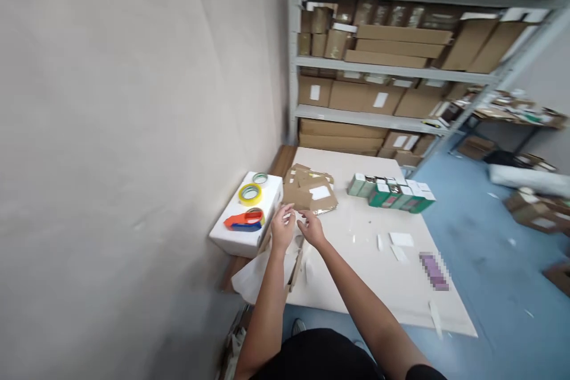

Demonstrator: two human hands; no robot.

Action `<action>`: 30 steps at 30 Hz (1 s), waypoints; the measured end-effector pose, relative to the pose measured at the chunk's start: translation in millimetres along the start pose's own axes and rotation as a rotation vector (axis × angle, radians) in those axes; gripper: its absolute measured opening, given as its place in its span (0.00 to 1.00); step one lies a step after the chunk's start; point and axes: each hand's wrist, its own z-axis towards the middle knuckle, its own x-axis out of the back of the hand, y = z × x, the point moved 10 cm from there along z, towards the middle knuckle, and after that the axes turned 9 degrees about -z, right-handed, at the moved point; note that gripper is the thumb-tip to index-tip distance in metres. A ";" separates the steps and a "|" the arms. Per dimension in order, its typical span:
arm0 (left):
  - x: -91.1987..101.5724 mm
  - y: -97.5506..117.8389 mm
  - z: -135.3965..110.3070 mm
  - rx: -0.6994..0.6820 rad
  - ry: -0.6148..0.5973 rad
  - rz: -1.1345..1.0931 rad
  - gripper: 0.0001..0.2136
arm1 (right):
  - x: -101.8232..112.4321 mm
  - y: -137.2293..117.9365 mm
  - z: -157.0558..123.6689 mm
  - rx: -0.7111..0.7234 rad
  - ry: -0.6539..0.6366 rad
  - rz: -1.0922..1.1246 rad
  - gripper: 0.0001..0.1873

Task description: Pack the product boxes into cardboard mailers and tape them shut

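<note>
Both arms reach out over the near left part of the table. The left hand has its fingers bent at the near edge of the cardboard pile; whether it pinches a sheet cannot be told. The right hand hovers just beside it, loosely open and holding nothing. Left of the hands a white box carries a tape gun and a yellow tape roll. Right of the pile stands a row of green boxes, with paper slips nearer. Beyond the table, shelves hold cartons.
</note>
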 end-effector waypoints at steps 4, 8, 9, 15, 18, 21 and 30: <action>-89.8 -36.8 -2.4 0.117 -0.187 -0.058 0.15 | 77.3 66.1 -28.5 -0.198 0.143 -0.020 0.22; -169.2 -47.0 -20.7 0.103 -0.349 -0.057 0.16 | 147.4 116.9 -64.9 -0.325 0.252 -0.056 0.22; -186.7 -48.2 -26.5 0.103 -0.383 -0.046 0.16 | 163.1 127.4 -73.8 -0.352 0.276 -0.064 0.22; -272.5 -52.4 -55.6 0.092 -0.552 -0.009 0.16 | 240.7 183.6 -114.1 -0.485 0.406 -0.078 0.23; -299.3 -58.4 -57.2 0.099 -0.565 0.021 0.17 | 267.5 212.1 -118.1 -0.509 0.421 -0.073 0.23; -317.1 -68.1 -49.9 0.105 -0.528 0.063 0.17 | 289.5 244.3 -108.0 -0.511 0.419 -0.052 0.24; -389.8 -119.8 -21.2 0.083 -0.430 0.286 0.19 | 344.6 355.5 -21.2 -0.476 0.336 -0.005 0.29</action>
